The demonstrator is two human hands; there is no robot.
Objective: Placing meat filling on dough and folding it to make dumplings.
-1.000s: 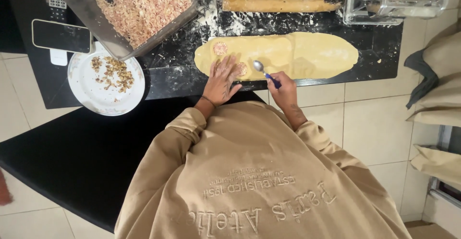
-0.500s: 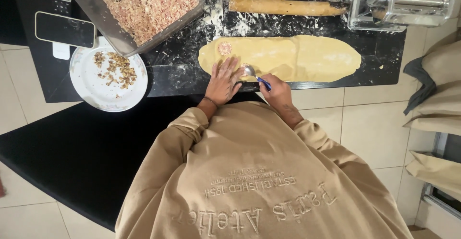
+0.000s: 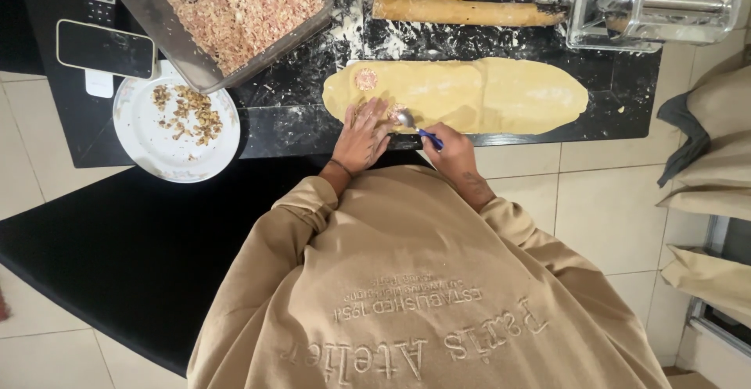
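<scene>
Pale yellow dough lies flat mid-frame; left hand presses it, fingers spread; right hand grips a spoon.

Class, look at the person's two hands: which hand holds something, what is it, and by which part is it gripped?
The right hand holds a spoon by its blue handle, bowl over the dough sheet. The left hand holds nothing; it rests flat on the dough.

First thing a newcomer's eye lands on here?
The long yellow dough sheet across the floured black counter, one round dab of filling at its left end. At its near edge the left hand presses the dough while the right hand holds a spoon. Upper left sits a tray of minced filling.
</scene>
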